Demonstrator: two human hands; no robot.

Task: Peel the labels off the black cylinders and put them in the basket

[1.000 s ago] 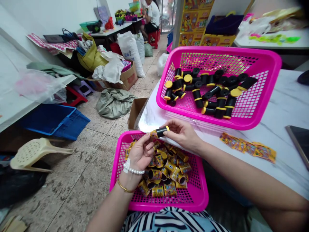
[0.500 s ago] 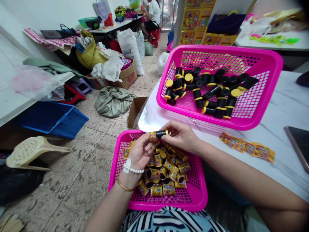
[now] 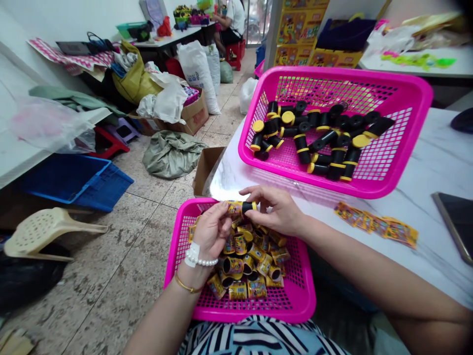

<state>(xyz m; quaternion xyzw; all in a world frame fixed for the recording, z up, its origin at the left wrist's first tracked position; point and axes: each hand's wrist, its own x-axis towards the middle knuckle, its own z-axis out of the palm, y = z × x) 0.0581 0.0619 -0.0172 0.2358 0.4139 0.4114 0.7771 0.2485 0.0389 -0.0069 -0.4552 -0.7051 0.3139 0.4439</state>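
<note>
Over the near basket I hold a small black tube with a yellow cap (image 3: 248, 207), lying roughly level. A printed yellow sleeve label (image 3: 235, 208) covers its left part, leaving black bare beside the cap. My left hand (image 3: 211, 229) pinches the labelled end between thumb and fingers. At the capped end, my right hand (image 3: 278, 209) has its thumb and fingers closed around the tube. Below both hands, the near pink basket (image 3: 308, 288) holds many yellow-labelled pieces (image 3: 236, 266), several showing dark round openings.
On the marbled table (image 3: 417, 167), a second pink basket (image 3: 384, 190) contains black tubes with yellow caps (image 3: 303, 148). Flat printed labels (image 3: 377, 222) and a dark phone-like device (image 3: 456, 222) lie to the right. A cream stool (image 3: 37, 231) stands left; a person (image 3: 232, 24) sits far back.
The sleeve label now covers more of the black tube, with less black showing near the cap. My right index finger has lifted slightly. The view has shifted a little.
</note>
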